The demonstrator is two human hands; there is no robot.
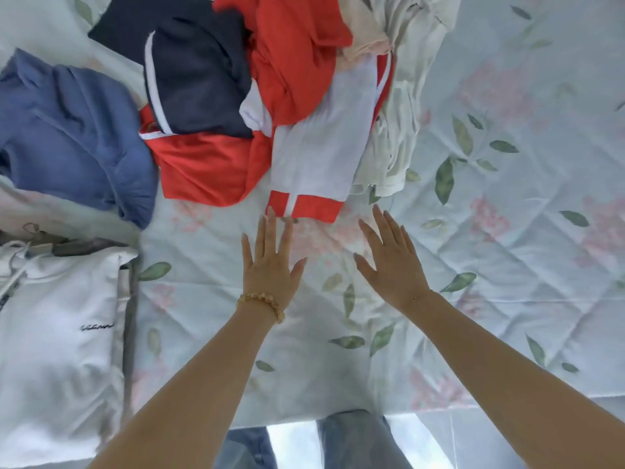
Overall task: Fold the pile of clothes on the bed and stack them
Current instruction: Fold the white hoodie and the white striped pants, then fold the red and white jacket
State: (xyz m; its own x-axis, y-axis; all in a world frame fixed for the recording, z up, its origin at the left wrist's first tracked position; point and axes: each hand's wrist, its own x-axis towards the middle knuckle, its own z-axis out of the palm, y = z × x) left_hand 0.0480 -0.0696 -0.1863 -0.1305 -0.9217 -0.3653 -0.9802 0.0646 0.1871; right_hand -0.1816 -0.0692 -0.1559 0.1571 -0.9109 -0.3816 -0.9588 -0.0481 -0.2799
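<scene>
1. Far left I count one folded white hoodie [57,333] with a small dark script logo. It tops a stack whose lower layers show only as grey and white edges, so I cannot count them. The frame cuts off its left side.
2. Above it lies one blue sweatshirt [71,137], bunched and unfolded, its left edge out of frame.
3. The pile at centre top: one navy garment [196,79] with a white stripe, one red garment [291,62], one white-and-red piece [321,154] whose red cuff reaches nearest the hands, one pale pink item [362,38], and one cream garment [402,106]. They overlap, so I cannot tell whether the lower red fabric [206,167] is a separate piece.
4. Left hand [270,265]: fingers straight and spread, palm down, holding nothing. Fingertips sit just short of the red cuff; I cannot tell if they touch it. A beaded bracelet [262,304] circles the wrist.
5. Right hand [392,262]: fingers straight and fanned, gripping nothing, over bare quilt near the pile.
6. One floral quilt [507,198] covers the bed. Whether the palms press on it I cannot tell.
7. Bottom edge: jeans [358,438], partly hidden by the forearms.
</scene>
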